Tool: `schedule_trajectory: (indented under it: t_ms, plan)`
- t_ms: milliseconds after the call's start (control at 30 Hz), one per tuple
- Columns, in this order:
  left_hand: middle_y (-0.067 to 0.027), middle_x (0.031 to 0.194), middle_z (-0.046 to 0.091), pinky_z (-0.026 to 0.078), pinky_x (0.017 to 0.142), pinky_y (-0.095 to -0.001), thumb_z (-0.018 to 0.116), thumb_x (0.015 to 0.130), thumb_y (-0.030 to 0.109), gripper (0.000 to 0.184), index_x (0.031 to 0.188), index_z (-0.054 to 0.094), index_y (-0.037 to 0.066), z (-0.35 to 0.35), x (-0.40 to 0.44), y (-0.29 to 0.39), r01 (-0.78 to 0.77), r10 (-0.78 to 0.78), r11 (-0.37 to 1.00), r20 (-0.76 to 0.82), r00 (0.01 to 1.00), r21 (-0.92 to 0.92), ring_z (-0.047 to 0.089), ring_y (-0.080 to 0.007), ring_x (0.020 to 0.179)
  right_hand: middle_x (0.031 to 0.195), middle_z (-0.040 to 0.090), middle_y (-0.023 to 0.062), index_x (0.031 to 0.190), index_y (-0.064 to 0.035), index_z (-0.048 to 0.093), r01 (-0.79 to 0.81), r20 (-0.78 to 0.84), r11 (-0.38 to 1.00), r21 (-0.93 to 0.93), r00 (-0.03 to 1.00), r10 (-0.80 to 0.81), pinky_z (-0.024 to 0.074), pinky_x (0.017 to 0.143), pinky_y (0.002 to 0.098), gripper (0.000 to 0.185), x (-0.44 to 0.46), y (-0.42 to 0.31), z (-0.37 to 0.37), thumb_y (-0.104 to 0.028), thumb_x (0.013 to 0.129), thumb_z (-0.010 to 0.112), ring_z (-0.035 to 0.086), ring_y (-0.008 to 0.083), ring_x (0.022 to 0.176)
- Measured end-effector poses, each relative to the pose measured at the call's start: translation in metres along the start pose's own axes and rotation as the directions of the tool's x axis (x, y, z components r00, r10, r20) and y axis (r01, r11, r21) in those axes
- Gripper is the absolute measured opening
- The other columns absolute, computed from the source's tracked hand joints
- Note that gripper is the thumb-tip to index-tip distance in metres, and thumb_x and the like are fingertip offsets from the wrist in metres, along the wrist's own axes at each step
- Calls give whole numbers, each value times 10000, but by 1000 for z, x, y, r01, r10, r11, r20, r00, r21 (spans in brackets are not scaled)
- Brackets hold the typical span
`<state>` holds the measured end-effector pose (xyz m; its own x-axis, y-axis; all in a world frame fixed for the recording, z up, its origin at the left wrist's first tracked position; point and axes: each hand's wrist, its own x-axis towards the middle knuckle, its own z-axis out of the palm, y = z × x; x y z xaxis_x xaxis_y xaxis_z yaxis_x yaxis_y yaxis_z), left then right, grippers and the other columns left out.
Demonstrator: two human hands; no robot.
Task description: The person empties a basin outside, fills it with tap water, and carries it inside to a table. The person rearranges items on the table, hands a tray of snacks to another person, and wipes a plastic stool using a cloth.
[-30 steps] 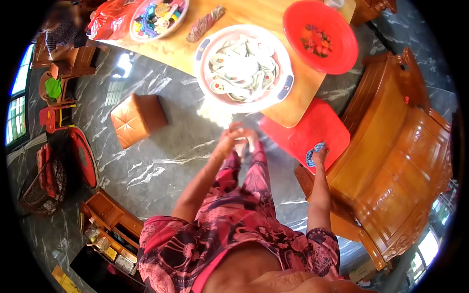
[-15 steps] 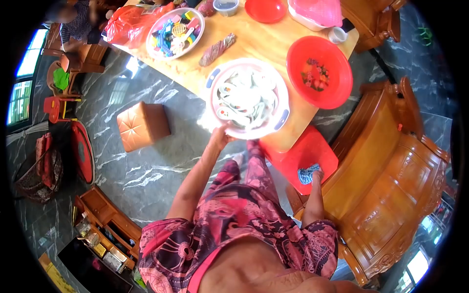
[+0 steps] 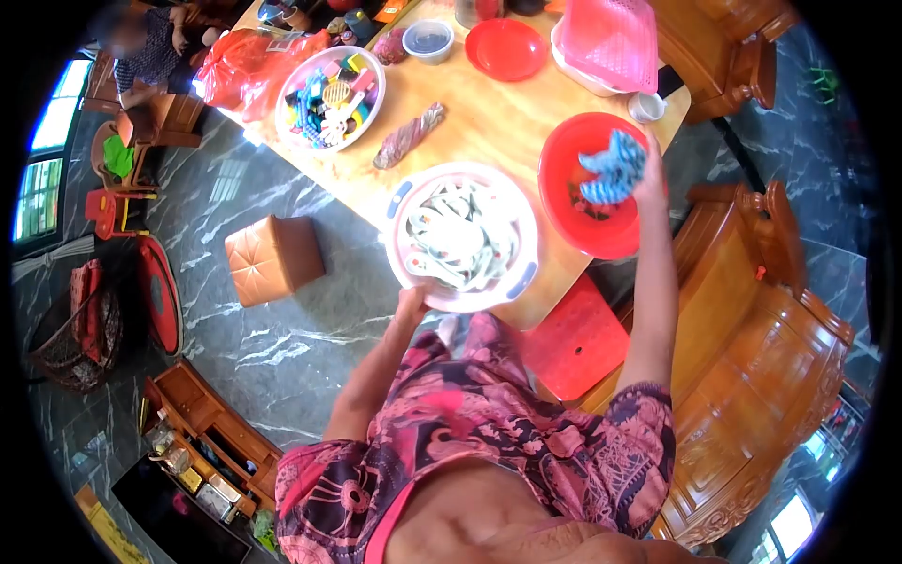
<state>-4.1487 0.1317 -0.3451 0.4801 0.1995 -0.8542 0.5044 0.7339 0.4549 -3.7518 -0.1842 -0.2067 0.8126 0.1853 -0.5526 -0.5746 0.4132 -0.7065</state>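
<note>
A white basin [image 3: 402, 246] with blue-grey handles sits at the near edge of the table, heaped with white soup spoons [image 3: 460, 235]; glare washes out the middle of the heap. My left hand [image 3: 413, 299] is closed on the basin's near-left rim. To the right stands a red basin [image 3: 556, 211] whose bottom shows a floral pattern, partly covered from view. Above it, my right hand [image 3: 650, 179] grips a bunched blue patterned cloth [image 3: 613, 169].
On the wooden table [image 3: 498, 117] are a twisted cloth [image 3: 409, 136], a basin of colourful pieces [image 3: 378, 105], a red plate [image 3: 507, 49] and a pink-lidded container [image 3: 611, 42]. A red stool [image 3: 575, 343], brown ottoman [image 3: 272, 258] and wooden bench [image 3: 742, 376] stand around. Another person [image 3: 150, 56] is far left.
My right hand has lifted the blue cloth off the red stool and carried it up over the red basin. My left hand stays on the white basin's rim. The view has shifted slightly.
</note>
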Motion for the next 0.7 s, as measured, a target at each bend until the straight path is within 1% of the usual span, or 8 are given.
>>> schedule_trajectory:
  t_ms: [133,333,400,533,600,633,667,700]
  plan:
    - [-106,876,580,520,575,-333,551,698,30,304,996,546,-28,4,-3,0,-15,15,1000,-77,997,-2,600,-231,745,940,595,53,1072,-122,497,250,74,966,61,964,-254,505,650,327,385,98,-7,42,-381,796,572,600,180,747]
    - [-125,818,611,471,568,-286,588,694,36,239,909,607,-63,13,-17,8,-15,15,1000,-132,991,-5,589,-201,691,1056,543,78,1205,-100,424,200,-196,979,35,962,-190,482,730,362,497,203,-13,32,-345,797,569,555,225,893]
    - [-130,815,611,476,584,-296,570,693,20,222,891,608,-72,16,-12,4,-18,12,999,-175,985,-35,591,-197,693,1100,516,83,1216,-89,415,352,-252,936,3,906,-340,477,738,363,523,221,-11,27,-339,786,576,538,229,920]
    - [-127,790,616,483,591,-289,540,678,1,191,841,612,-67,5,-9,-3,-20,16,1000,-236,972,-16,598,-204,691,1012,539,103,1098,-50,476,124,-272,985,121,958,-87,481,740,387,379,236,-18,22,-231,773,550,549,239,876]
    - [-109,787,622,486,588,-291,545,673,15,194,840,612,-58,-13,2,-19,-278,291,913,2,957,300,601,-199,683,966,553,110,1040,-43,496,96,-297,990,104,953,-61,487,729,389,324,210,-34,36,-208,766,545,560,246,845]
    - [-92,783,626,481,575,-291,547,675,21,198,847,617,-46,9,-12,-3,-59,61,998,-165,984,18,599,-185,672,920,566,117,982,-36,517,71,-319,993,91,947,-38,492,718,392,270,190,-39,42,-185,758,540,570,254,815]
    - [-92,783,626,481,575,-291,547,675,21,198,847,617,-46,-4,-4,-17,-53,55,998,-167,984,16,599,-185,672,920,566,117,982,-36,517,67,-322,994,88,946,-36,492,718,392,270,183,-41,31,-185,758,540,570,254,815]
    - [-94,780,623,472,562,-289,548,672,23,201,848,618,-47,-28,17,-38,-264,280,940,-50,959,214,595,-181,664,881,578,115,940,-35,529,85,-239,992,97,969,-60,498,701,390,237,177,-49,18,-181,754,543,578,259,785]
